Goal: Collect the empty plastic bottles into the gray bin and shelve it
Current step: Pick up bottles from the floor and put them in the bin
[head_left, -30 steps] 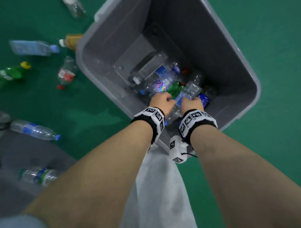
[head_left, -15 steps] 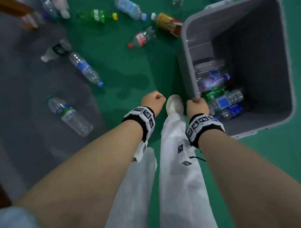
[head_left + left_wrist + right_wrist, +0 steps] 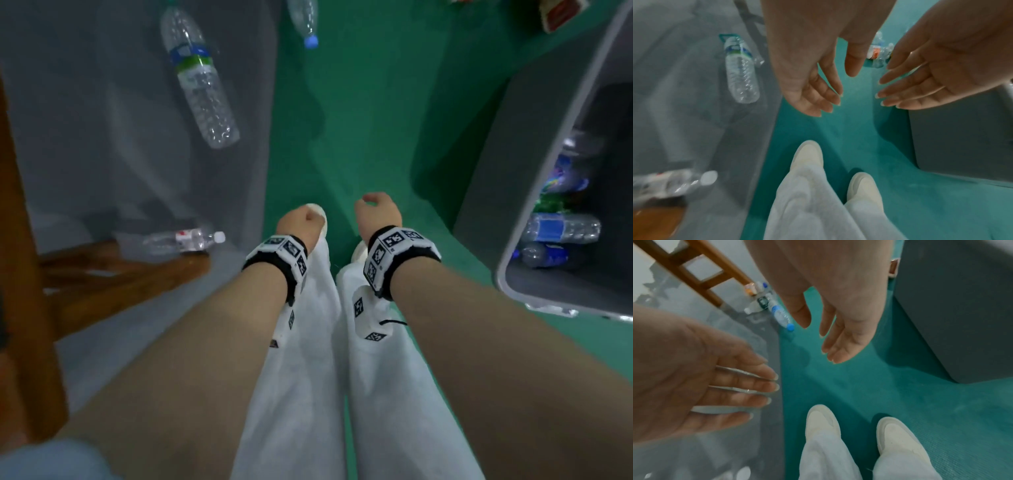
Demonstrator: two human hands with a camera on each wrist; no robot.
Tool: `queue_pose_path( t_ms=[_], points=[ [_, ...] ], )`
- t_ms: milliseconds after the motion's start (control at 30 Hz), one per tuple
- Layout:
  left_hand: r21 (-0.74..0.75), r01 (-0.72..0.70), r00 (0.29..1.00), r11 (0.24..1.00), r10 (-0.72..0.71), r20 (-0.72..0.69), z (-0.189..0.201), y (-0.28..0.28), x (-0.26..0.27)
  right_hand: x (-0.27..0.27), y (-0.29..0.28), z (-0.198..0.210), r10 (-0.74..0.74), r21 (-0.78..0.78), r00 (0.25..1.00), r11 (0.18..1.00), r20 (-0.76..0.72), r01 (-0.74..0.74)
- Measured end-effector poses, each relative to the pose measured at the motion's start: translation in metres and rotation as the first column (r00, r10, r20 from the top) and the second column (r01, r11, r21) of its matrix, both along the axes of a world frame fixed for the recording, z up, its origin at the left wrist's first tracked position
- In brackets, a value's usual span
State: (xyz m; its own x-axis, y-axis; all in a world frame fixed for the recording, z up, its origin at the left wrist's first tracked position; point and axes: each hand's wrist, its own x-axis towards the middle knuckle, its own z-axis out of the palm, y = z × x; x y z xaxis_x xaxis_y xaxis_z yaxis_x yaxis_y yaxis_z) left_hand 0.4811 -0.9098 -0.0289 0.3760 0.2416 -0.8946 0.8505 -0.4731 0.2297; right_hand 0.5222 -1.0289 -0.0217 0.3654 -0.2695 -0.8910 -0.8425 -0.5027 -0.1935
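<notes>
The gray bin point(image 3: 496, 164) stands on the green floor at the right edge of the head view, with several plastic bottles point(image 3: 561, 230) lying inside. My left hand point(image 3: 301, 222) and right hand point(image 3: 376, 210) hang side by side above my shoes, left of the bin. The wrist views show the left hand's fingers point(image 3: 818, 97) and the right hand's fingers point(image 3: 838, 345) relaxed and holding nothing. A clear bottle with a blue-green label point(image 3: 200, 78) lies on the grey floor ahead to the left. A small white-capped bottle point(image 3: 185, 241) lies nearer, and a blue-capped bottle point(image 3: 305, 20) is at the top.
A brown wooden frame point(image 3: 20, 240) stands at the left edge, its rungs point(image 3: 694, 272) also in the right wrist view. A crushed red-labelled bottle point(image 3: 877, 52) lies on the green floor ahead. My white trousers and shoes point(image 3: 807, 154) are below the hands.
Both hands came up out of the bin, empty. I turned left, so the bin slid to the right edge and the grey floor with loose bottles came into view.
</notes>
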Motion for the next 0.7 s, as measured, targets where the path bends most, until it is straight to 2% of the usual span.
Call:
queue_pose_path(
  t_ms=[133,333,467,700],
  points=[
    [0.058,-0.081,0.995,0.995,0.084,-0.047,-0.003,0.023,-0.051,-0.023,0.021,0.000,0.144,0.053,0.989,0.988,-0.039,-0.142],
    [0.102,-0.325,0.939,0.940,0.334,-0.087,-0.015,0.059,-0.108,-0.050,0.050,-0.009,0.238,0.104,0.970,0.967,-0.051,-0.232],
    [0.125,-0.322,0.935,0.938,0.336,-0.113,-0.042,0.091,-0.119,-0.060,0.068,-0.031,0.233,0.095,0.971,0.969,-0.057,-0.227],
    [0.235,-0.388,0.904,0.891,0.418,-0.090,-0.104,0.149,-0.139,-0.065,0.099,-0.084,0.187,0.118,0.981,0.976,-0.048,-0.181]
  ],
)
